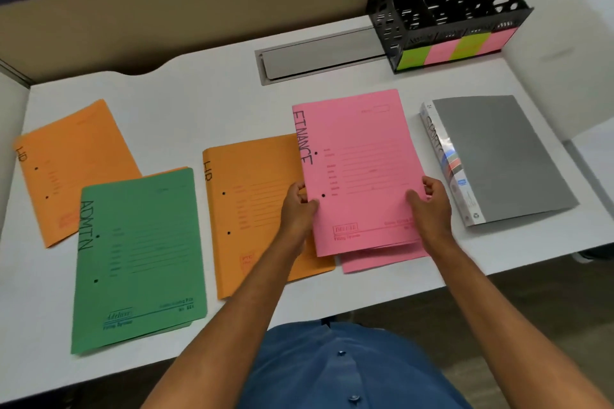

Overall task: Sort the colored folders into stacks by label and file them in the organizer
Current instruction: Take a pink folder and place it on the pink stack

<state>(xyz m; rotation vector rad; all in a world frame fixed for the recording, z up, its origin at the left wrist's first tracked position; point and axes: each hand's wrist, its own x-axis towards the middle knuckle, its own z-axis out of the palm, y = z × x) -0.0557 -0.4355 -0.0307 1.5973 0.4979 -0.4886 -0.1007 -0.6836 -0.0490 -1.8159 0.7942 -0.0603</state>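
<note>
A pink folder marked FINANCE is held at the desk's middle right; my left hand grips its left edge and my right hand grips its right edge. A second pink folder lies beneath it, sticking out at the bottom. To the left lies an orange HR folder, partly under the pink one. Further left a green ADMIN folder lies over another orange sheet, and an orange HR folder rests at the far left. The black organizer stands at the back right.
A grey binder marked SPORTS lies right of the pink folders. Green and pink sticky labels line the organizer's front. A grey cable hatch sits in the white desk behind the folders. A beige partition rises at the back.
</note>
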